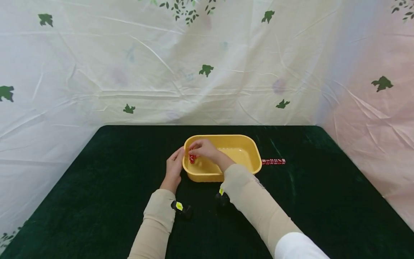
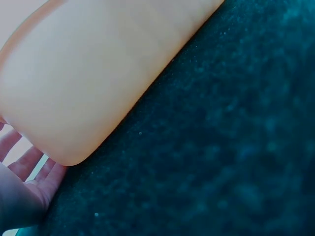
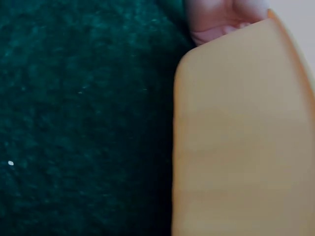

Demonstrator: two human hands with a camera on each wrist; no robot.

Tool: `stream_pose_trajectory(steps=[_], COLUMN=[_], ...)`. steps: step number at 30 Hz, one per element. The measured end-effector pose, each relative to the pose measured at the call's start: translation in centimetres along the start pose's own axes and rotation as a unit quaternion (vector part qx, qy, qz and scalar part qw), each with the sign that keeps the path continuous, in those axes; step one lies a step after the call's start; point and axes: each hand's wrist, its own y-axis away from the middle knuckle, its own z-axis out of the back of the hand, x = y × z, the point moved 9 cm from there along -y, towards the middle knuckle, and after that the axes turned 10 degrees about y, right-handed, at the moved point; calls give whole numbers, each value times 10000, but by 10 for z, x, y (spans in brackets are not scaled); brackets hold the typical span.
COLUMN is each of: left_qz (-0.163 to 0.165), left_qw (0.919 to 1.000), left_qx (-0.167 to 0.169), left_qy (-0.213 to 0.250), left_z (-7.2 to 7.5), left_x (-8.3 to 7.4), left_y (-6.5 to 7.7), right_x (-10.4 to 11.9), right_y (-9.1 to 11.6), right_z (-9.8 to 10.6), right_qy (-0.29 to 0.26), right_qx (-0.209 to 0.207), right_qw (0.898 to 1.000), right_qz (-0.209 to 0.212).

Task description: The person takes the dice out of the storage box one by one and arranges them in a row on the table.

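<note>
The yellow plastic basin [image 1: 240, 154] sits on the dark green cloth. Inside its left end is a small stack of red dice [image 1: 192, 159] with white pips. My right hand [image 1: 207, 149] reaches over the near rim, its curled fingertips pinching at the top of these dice. Partly covered by those fingers, the upper dice hardly show. Outside the basin, my left hand [image 1: 174, 167] rests its extended fingers against the left end wall, fingertips at the rim. The left wrist view shows the fingers [image 2: 27, 164] spread along the basin's outer wall [image 2: 83, 83].
A row of red dice [image 1: 273, 162] lies on the cloth just right of the basin, its left end at the basin's wall. Dark green cloth [image 1: 106, 187] covers the table. Behind it hangs a pale curtain [image 1: 161, 72] with green leaf shapes.
</note>
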Motion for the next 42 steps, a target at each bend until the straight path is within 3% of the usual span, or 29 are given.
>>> stream_pose_trajectory(steps=[5,12,22,42], left_qz=[24,-5,-103,-164], left_qw=[10000,10000,9999,9999], left_qx=[-15,-41,-84,38], left_qy=[-47,-7,-4,-8], left_z=[0,0,0,0], left_x=[-1,0,-1,-2], left_y=[1,0,-1,0], right_x=[-15,-23,-31,-30], right_y=[-5,-5,-4,-3], right_z=[-7,-16,-16,-21], right_qy=[322,281,686,1228], right_qx=[71,439,466,607], right_qw=[9992,9982,9950,9895], right_qz=[-219,-292,-549,-458])
